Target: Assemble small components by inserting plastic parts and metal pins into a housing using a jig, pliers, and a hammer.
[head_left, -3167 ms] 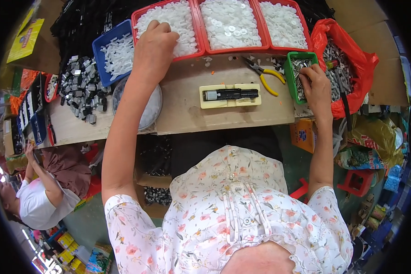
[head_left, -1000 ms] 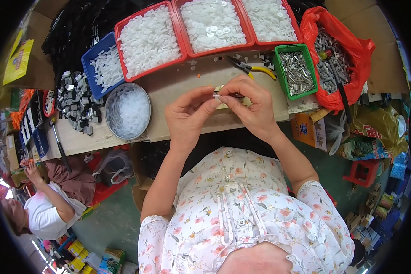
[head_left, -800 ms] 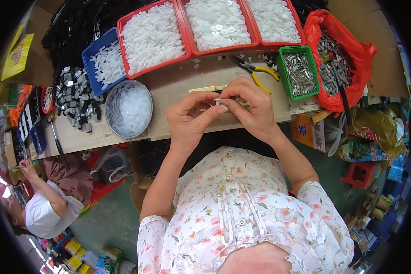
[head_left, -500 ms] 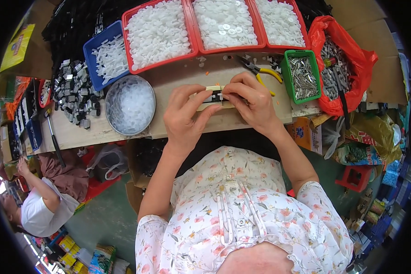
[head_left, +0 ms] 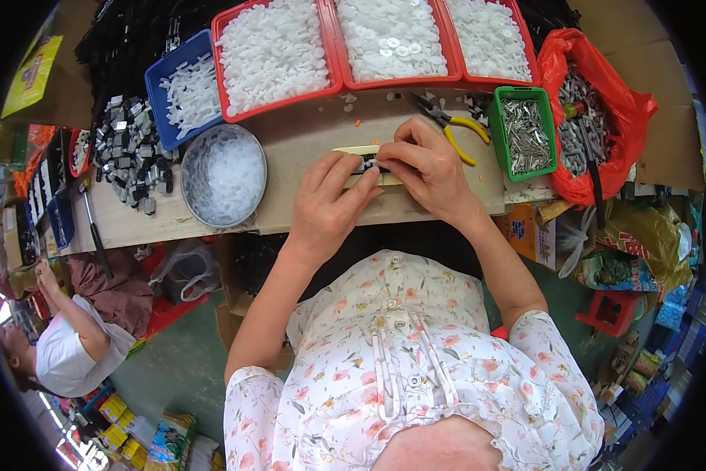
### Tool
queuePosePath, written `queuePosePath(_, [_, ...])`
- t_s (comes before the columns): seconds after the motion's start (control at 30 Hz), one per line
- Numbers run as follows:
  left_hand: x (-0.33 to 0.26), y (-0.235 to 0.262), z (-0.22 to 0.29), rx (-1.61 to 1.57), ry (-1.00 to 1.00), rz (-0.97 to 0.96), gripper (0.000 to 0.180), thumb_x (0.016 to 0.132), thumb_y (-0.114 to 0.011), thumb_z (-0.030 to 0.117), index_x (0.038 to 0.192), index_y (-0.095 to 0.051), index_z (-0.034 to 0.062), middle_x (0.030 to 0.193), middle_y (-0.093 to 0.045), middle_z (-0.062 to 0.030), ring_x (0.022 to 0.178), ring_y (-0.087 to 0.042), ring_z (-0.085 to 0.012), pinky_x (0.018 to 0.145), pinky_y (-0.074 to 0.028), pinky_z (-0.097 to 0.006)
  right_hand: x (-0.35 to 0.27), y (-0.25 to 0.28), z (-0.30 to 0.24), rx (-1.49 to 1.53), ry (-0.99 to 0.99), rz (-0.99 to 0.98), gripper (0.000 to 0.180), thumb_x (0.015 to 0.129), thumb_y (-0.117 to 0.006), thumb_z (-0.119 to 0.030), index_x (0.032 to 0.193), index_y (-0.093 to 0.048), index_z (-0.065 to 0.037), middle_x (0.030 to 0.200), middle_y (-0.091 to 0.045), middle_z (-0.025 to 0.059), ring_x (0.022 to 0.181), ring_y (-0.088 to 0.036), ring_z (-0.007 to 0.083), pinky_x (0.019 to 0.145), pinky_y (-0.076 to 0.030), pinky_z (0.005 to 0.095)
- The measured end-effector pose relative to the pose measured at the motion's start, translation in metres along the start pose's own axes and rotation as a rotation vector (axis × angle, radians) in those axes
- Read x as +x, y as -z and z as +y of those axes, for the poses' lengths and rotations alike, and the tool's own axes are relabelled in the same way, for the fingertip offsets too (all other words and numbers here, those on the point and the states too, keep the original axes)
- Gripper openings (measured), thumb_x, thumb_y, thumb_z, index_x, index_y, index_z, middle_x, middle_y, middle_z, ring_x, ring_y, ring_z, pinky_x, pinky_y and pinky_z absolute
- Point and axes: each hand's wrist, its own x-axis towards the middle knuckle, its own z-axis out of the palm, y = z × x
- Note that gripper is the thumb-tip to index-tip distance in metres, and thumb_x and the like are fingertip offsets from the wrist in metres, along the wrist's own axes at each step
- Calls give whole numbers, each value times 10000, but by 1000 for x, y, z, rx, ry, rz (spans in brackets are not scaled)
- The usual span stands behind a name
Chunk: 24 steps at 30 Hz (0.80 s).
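Note:
Both my hands meet over a cream block (head_left: 358, 149) on the bench. A small black part with white pieces (head_left: 368, 162) sits on that block, half covered by my fingers. My left hand (head_left: 328, 206) is closed, its thumb and fingers pressing the part from the left. From the right, my right hand (head_left: 433, 171) pinches at the part's right end, where a tiny white piece shows; the fingertips hide most of it. Yellow-handled pliers (head_left: 467, 124) lie just beyond my right hand.
Red trays (head_left: 339, 47) of white plastic pieces line the back. A blue tray (head_left: 152, 86), round metal bowl (head_left: 264, 177) and heap of metal-and-black parts (head_left: 130, 149) stand left. Rightward are a green bin (head_left: 554, 133) of metal pins and a red bag (head_left: 642, 106). Another person (head_left: 74, 345) sits left.
My left hand has closed in, its thumb moving up and right onto the black part. My right hand stays pinched at the right end. The other person's hand has shifted slightly.

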Motion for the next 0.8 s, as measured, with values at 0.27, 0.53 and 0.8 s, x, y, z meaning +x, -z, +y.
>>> queuePosePath(0.27, [10,0,4,55,-36,-25,288,735,-822,92,986,-695,29,1037,-616,-111,1014,-601,-330,836,-514,-433,2,8,-4,32,-83,-34,143,813,-730,13,948,-684,8,905,-585,100,776,-603,217,648,-488,314])
queuePosePath(0.53, [18,13,6,-17,11,-74,243,752,-806,117,954,-700,33,990,-615,-103,950,-596,-304,790,-498,-420,-16,101,11,-280,-192,192,115,866,-697,-5,979,-686,16,961,-645,117,814,-662,228,718,-518,310])
queuePosePath(0.8, [87,22,-18,-87,-16,-3,146,773,-768,83,875,-691,12,892,-628,-113,903,-588,-316,771,-494,-405,-40,131,42,-678,-325,136,106,891,-665,-12,990,-672,27,892,-598,152,773,-631,305,695,-489,375])
